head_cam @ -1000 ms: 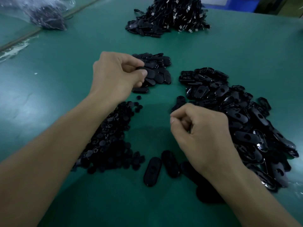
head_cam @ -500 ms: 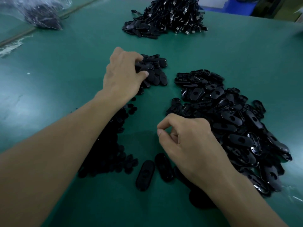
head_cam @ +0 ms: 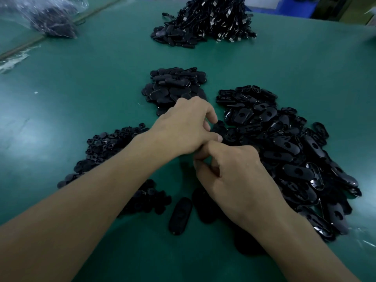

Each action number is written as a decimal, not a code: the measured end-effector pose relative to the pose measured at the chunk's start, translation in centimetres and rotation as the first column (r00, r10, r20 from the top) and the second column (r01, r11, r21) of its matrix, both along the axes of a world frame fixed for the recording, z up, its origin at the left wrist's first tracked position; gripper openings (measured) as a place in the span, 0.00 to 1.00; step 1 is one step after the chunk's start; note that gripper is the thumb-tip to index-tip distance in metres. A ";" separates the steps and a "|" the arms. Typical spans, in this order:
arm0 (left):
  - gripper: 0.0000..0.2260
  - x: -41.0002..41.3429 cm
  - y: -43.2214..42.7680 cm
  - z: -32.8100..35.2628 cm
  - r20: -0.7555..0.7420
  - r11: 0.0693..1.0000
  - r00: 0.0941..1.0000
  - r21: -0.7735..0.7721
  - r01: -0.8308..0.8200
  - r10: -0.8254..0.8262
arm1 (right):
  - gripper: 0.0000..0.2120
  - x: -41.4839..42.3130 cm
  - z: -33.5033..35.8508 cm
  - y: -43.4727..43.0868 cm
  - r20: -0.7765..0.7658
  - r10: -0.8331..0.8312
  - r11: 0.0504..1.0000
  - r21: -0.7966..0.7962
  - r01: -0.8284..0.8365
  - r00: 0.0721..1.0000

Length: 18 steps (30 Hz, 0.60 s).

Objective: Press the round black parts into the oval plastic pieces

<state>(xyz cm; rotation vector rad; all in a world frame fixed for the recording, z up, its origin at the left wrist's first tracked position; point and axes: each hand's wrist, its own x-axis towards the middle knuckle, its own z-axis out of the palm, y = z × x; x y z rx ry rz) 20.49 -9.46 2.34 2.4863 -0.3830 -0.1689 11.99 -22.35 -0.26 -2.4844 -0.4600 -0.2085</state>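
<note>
Table (head_cam: 284,58), read from centre: heap of round parts (head_cam: 105,147) at 9 o'clock; heap of oval pieces (head_cam: 284,143) at 3 o'clock; smaller oval stack (head_cam: 175,86) at 12 o'clock, cable heap (head_cam: 205,21) behind it; bag (head_cam: 50,19) at 11 o'clock; two loose ovals (head_cam: 180,215) at 6 o'clock

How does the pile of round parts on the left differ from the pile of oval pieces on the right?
The round parts pile holds small button-like pieces; the oval pieces pile holds longer, glossy shells, many with a round hole. The round parts pile is smaller and partly hidden by the left forearm; the oval pieces pile spreads wider. Both are black, on the green table.
</note>
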 end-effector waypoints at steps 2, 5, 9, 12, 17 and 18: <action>0.16 0.1 0.0 -0.2 -0.011 1.000 1.000 -0.030 -0.002 0.002 | 0.03 0.0 0.0 0.0 0.003 0.000 1.000 -0.005 0.000 1.000; 0.13 0.2 0.2 -0.5 -0.030 0.996 0.999 -0.092 0.016 -0.019 | 0.04 0.0 -0.1 0.0 0.007 -0.008 1.000 0.001 0.008 1.000; 0.01 0.4 1.4 -0.5 0.012 0.971 0.999 -0.237 -0.044 0.049 | 0.03 -0.1 0.1 0.0 -0.001 -0.005 1.000 0.008 0.005 1.000; 0.04 0.5 3.1 -0.2 0.055 0.921 0.987 -0.369 -0.123 0.153 | 0.03 -0.2 0.2 0.1 -0.007 0.006 1.000 0.000 -0.006 1.000; 0.04 -0.3 5.4 -0.5 0.076 0.817 0.951 -0.535 -0.214 0.299 | 0.05 -0.3 0.6 0.4 -0.023 -0.005 0.998 -0.059 0.004 1.000; 0.03 -0.4 5.6 -0.9 0.067 0.797 0.945 -0.559 -0.231 0.321 | 0.05 -0.4 0.6 0.5 -0.029 -0.003 0.997 -0.072 0.001 1.000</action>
